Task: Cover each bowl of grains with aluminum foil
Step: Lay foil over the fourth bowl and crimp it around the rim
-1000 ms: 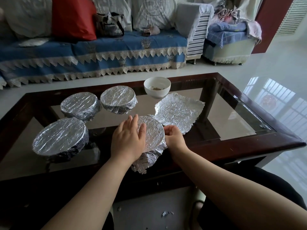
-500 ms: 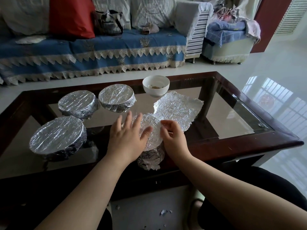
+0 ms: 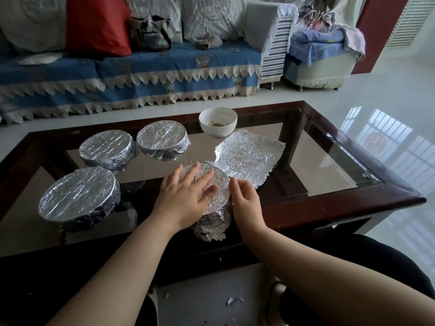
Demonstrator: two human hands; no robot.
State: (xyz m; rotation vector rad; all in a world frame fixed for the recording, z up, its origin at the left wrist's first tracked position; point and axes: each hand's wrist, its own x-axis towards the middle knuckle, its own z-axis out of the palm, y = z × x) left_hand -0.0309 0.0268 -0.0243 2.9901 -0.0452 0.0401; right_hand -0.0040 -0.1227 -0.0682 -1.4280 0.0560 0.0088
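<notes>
3 wrapped bowls (image 3: pixel 80 194) at table's 9 to 11 o'clock. Left hand (image 3: pixel 182 196) spread flat on 4th bowl's foil (image 3: pixel 219 184); a second ago nearer rim. Right hand (image 3: pixel 244 201) lifted from side, now pinching foil edge. Open bowl (image 3: pixel 218 122) at 12, spare sheet (image 3: pixel 249 158) beside: 1 left.

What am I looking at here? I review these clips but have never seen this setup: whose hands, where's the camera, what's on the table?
No machine: a person's bare hands, filmed by a head-worn camera looking down. On the glass table stand three foil-covered bowls, an uncovered white bowl and a loose foil sheet. The left hand lies flat on the nearest bowl's foil; the right hand works its edge, fingers curled.
</notes>
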